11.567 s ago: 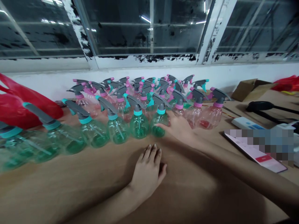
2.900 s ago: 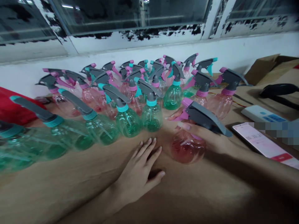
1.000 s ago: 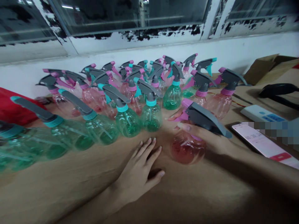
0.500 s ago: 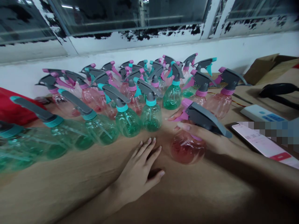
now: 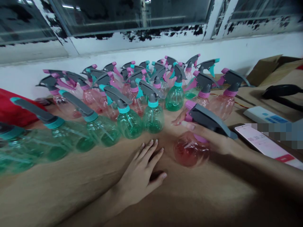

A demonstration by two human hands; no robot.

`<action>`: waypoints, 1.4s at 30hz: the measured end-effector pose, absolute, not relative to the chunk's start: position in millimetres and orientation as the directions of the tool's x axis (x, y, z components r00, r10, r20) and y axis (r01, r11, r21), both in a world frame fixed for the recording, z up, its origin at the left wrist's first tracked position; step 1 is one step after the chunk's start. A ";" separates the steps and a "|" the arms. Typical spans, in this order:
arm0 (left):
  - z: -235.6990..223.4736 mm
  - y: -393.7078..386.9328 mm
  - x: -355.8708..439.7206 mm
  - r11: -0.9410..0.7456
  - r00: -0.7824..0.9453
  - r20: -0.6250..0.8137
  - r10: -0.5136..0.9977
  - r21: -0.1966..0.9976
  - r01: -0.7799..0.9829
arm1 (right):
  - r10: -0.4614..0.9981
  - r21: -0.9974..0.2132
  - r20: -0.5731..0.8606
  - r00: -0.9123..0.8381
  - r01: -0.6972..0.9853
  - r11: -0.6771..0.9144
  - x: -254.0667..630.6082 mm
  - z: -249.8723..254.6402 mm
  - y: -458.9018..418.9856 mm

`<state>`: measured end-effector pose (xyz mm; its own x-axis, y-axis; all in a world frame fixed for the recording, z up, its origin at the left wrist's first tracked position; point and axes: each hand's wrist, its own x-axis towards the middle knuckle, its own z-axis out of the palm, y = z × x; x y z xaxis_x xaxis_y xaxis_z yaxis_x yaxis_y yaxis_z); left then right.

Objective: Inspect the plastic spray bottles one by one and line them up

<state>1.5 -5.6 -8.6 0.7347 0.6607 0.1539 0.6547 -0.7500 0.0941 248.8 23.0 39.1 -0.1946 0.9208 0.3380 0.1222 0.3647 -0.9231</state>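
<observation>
My right hand (image 5: 210, 135) is wrapped round the neck and trigger of a pink spray bottle (image 5: 190, 151), which stands on the table at the right of centre. Its grey head points away to the left, and part of its pink collar is covered by my fingers. My left hand (image 5: 140, 171) lies flat on the tabletop with fingers spread, holding nothing. Just beyond its fingertips stands a green spray bottle (image 5: 153, 118), beside another green spray bottle (image 5: 129, 123) in a front row that runs off to the left.
Behind the front row crowd several pink and green spray bottles (image 5: 175, 96). A red plastic bag (image 5: 19, 110) lies at the left. On the right are a phone (image 5: 267, 145), a white device (image 5: 265, 115), a black strap-like object (image 5: 284, 91) and a cardboard box (image 5: 270, 69). A wall with windows closes the back.
Earlier my right hand was at a green bottle in the row; since then it has come to hold the pink one. In the last second its fingers shifted slightly on the trigger. My left hand stayed still.
</observation>
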 end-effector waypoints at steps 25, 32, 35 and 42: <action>-7.1 -6.1 2.2 -0.747 0.733 0.146 0.664 0.088 0.659 | 0.984 -0.992 0.099 -0.150 0.062 0.110 253.5 29.1 20.2; -7.0 -6.3 2.0 -0.753 0.740 0.145 0.657 0.081 0.653 | 0.988 -0.992 0.097 -0.121 0.065 0.105 252.5 30.1 20.8; -6.8 -6.6 2.2 -0.748 0.734 0.148 0.663 0.096 0.656 | 0.982 -0.987 0.120 -0.146 0.089 0.134 251.5 35.1 20.4; -7.8 -5.9 2.1 -0.747 0.733 0.150 0.664 0.096 0.657 | 0.972 -0.972 0.192 -0.137 0.108 0.207 252.4 32.2 20.8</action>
<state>2.1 -5.9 -7.8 0.7328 0.6637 0.1500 0.6573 -0.7475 0.0965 252.4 20.8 32.2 -0.1366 0.9719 0.1917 0.1080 0.2070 -0.9724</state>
